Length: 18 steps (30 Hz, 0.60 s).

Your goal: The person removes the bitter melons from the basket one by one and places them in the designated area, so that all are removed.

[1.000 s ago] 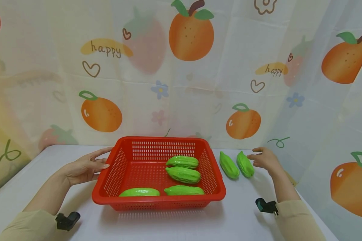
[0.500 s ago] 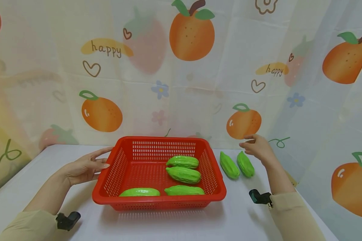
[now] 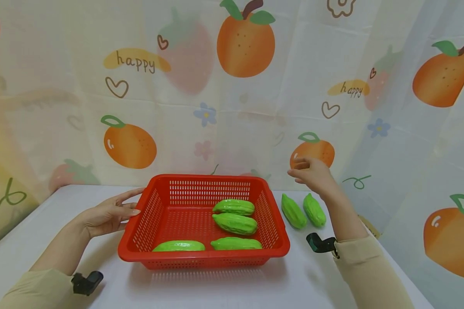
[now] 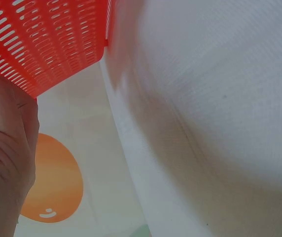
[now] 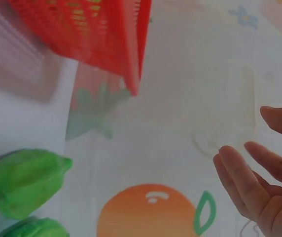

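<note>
A red plastic basket (image 3: pixel 205 255) with slotted walls stands mid-table in the head view. Several bright green, ridged gourds lie inside, among them one gourd (image 3: pixel 236 224) in the right half. My left hand (image 3: pixel 106 214) holds the basket's left rim, thumb at its edge; some fingers are hidden behind the wall. Raised above the table to the right of the basket, my right hand (image 3: pixel 313 176) is empty, its fingers loosely bent. Beneath it lie two more gourds, a left one (image 3: pixel 294 212) and a right one (image 3: pixel 314 210), both seen in the right wrist view too.
The white tabletop (image 3: pixel 294 283) ends at a curtain (image 3: pixel 247 124) printed with oranges, which also hangs along the right side. Each wrist wears a small black camera, the left camera (image 3: pixel 87 283) and the right camera (image 3: pixel 320 243).
My right hand has risen from beside the right gourd outside the basket and moved left, with nothing in it. My left hand, the basket and the gourds have stayed in place.
</note>
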{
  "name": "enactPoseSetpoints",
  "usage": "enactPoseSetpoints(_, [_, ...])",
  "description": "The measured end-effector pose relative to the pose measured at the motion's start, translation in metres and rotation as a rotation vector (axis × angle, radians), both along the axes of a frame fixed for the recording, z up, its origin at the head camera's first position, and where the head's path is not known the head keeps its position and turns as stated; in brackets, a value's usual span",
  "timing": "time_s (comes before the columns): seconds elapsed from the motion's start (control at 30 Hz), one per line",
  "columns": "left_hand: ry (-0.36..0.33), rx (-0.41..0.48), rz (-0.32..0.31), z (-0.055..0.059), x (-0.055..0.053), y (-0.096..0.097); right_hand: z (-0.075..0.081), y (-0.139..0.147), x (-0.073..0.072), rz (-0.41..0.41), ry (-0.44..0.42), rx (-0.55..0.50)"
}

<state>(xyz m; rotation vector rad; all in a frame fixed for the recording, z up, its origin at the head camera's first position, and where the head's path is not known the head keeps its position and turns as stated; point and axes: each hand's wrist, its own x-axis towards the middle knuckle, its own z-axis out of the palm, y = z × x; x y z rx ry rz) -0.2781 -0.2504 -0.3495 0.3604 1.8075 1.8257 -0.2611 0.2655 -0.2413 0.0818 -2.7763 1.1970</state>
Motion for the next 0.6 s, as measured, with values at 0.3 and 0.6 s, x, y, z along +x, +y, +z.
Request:
enactPoseSetpoints(0.3, [0.002, -0.015, 0.017, 0.0, 0.0, 0.001, 0.014, -0.032, -0.003, 0.059, 0.059, 0.017])
enactPoseSetpoints(0.6, [-0.002, -0.008, 0.012, 0.001, 0.0, 0.001, 0.021, -0.062, -0.009, 0.163, 0.052, -0.037])
